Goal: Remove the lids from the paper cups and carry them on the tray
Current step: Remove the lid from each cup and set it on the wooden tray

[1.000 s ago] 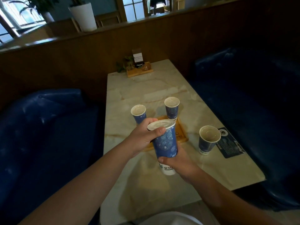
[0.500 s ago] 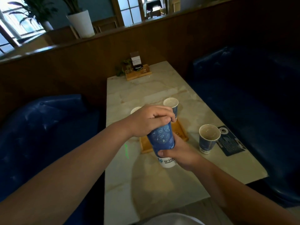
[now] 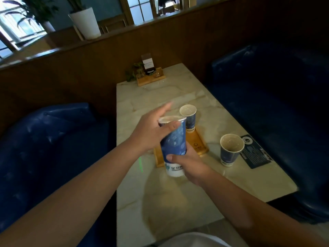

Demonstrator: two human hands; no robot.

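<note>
Right hand (image 3: pixel 191 162): wrapped round the lower body of the held cup (image 3: pixel 173 147), lifted above the bench (image 3: pixel 160 202), near its front half.
Left hand (image 3: pixel 154 130): thumb pressed on the rim, fingers spread over the lid (image 3: pixel 171 119); the lid looks part-lifted, though blur hides the seal.
Spill risk: I judge a sudden release could jerk the cup; it already tilts, and squeezing the paper wall would slop any contents.
Held cup print: pale band at the base carries writing, too blurred to read.
Tray (image 3: pixel 200 147): wooden, just behind the hands; its mark is unreadable.
Knock risk: one open cup (image 3: pixel 188 118) stands on the tray close behind.
Side cup (image 3: pixel 230 149): open, off the tray.
Dark card (image 3: pixel 254 152): text illegible.
</note>
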